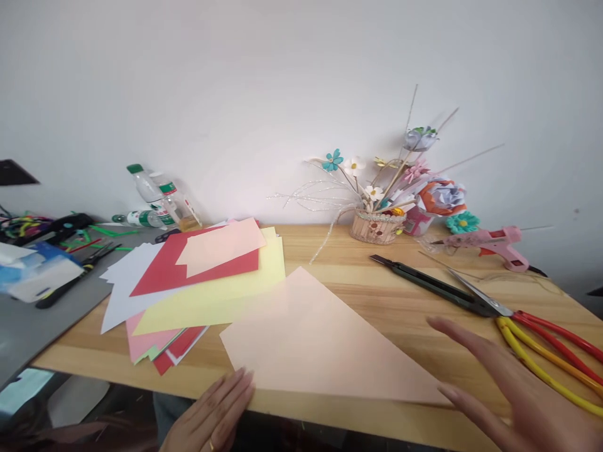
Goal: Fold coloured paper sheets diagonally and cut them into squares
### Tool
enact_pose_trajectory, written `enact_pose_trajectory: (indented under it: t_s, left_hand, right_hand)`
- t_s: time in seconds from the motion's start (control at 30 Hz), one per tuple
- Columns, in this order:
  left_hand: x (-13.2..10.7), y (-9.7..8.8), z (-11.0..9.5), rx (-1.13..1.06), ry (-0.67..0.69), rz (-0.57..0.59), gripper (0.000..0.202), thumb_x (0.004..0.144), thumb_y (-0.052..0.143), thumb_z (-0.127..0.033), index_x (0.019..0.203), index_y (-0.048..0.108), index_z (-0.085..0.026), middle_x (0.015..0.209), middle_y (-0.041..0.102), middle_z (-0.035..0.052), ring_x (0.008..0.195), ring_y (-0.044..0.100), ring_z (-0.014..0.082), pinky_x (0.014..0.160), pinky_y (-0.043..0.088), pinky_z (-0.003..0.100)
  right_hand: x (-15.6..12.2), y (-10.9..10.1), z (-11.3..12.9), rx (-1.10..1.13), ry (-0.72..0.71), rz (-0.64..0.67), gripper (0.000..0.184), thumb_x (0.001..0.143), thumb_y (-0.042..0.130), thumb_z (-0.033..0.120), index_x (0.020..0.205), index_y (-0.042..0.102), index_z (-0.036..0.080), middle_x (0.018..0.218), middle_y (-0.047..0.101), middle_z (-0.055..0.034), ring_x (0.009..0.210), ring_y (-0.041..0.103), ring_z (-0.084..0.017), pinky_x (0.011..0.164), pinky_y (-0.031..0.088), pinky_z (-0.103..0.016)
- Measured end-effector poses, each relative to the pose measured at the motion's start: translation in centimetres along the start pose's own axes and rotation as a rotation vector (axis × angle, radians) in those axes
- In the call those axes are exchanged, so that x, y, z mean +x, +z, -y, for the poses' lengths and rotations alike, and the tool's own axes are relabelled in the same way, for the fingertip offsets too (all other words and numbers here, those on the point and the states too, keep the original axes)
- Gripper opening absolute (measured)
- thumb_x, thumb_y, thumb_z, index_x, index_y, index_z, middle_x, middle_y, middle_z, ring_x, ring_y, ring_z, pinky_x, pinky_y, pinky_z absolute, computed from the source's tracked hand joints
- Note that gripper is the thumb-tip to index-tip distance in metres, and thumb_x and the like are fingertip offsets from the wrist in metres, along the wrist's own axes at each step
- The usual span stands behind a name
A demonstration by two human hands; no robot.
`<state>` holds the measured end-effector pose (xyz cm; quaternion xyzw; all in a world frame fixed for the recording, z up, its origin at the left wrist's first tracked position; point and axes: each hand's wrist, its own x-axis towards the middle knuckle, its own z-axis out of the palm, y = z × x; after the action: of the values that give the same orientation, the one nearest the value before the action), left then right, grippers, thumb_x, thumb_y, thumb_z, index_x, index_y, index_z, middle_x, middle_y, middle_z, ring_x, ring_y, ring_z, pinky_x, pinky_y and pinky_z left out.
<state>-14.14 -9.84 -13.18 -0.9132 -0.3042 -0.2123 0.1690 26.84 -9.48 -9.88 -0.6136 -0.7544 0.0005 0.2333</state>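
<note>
A peach sheet of paper (320, 345) lies flat along the table's front edge. It tapers to a sharp corner at the right, and its outline suggests a diagonal fold. My left hand (219, 408) rests on its lower left edge, fingers straight and flat, a ring on one finger. At the other end my right hand (513, 402) is open with its fingers spread, the thumb by the pointed corner. Past that hand lie scissors (541, 342) with red and yellow handles and a dark utility knife (428, 282).
Loose coloured sheets (211, 301) are piled at left. Behind stand a flower basket (377, 227) with thin stems and a paper flower (443, 194). A pink glue gun (499, 245) is at right. Plastic bottles (164, 198) and pliers (92, 260) are far left.
</note>
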Motion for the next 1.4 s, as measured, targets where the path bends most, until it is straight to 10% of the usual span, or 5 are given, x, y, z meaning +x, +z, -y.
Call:
enact_pose_trajectory:
  t_s: [0.27,0.63,0.97,1.23,1.4]
  left_hand:
    - [-2.5,-0.2,1.0,0.022,0.055,-0.075,0.04,0.097,0.037,-0.018,0.136,0.042,-0.013,0.104,0.07,0.0053,0.102,0.063,0.0154,0.094,0.047,0.02]
    - [1.1,-2.6,1.3,-0.11,-0.222,-0.295,0.027,0.09,0.048,-0.011,0.113,0.06,-0.018,0.066,0.065,0.0007,0.057,0.062,0.0097,0.054,0.05,0.016]
    - [9.3,-5.0,2.9,-0.862,-0.935,-0.627,0.013,0.07,0.071,-0.019,0.08,0.064,-0.016,0.069,0.067,0.0004,0.061,0.065,0.012,0.057,0.055,0.017]
    - [14.3,-7.9,4.1,-1.217,-0.805,-0.703,0.033,0.066,0.076,-0.017,0.096,0.063,-0.014,0.067,0.064,-0.0017,0.061,0.062,0.0102,0.059,0.053,0.02]
    - [16.5,-9.7,5.5,-1.013,-0.472,-0.784,0.012,0.073,0.073,-0.02,0.077,0.063,-0.014,0.076,0.066,0.0004,0.069,0.063,0.0135,0.066,0.055,0.027]
  right_hand:
    - [12.3,4.0,8.3,0.086,-0.05,0.548,0.043,0.079,0.064,0.036,0.115,0.052,0.015,0.115,0.057,-0.0091,0.102,0.055,-0.023,0.084,0.047,-0.041]
    - [12.3,4.4,8.8,0.161,0.059,0.752,0.035,0.084,0.058,0.037,0.112,0.053,0.018,0.09,0.06,-0.0017,0.074,0.058,-0.016,0.069,0.049,-0.037]
    - [11.2,4.9,8.2,0.982,0.174,0.649,0.094,0.072,0.051,0.063,0.14,0.011,0.012,0.137,0.04,-0.0247,0.114,0.053,-0.026,0.093,0.042,-0.043]
    - [12.1,0.4,9.7,1.225,0.143,0.512,0.043,0.074,0.062,0.048,0.105,0.064,0.018,0.106,0.068,-0.0097,0.099,0.062,-0.028,0.088,0.048,-0.046]
    - [12.5,-6.0,6.3,0.746,0.09,-0.211,0.016,0.069,0.069,0.046,0.075,0.069,0.031,0.085,0.071,-0.0021,0.088,0.064,-0.032,0.079,0.053,-0.045]
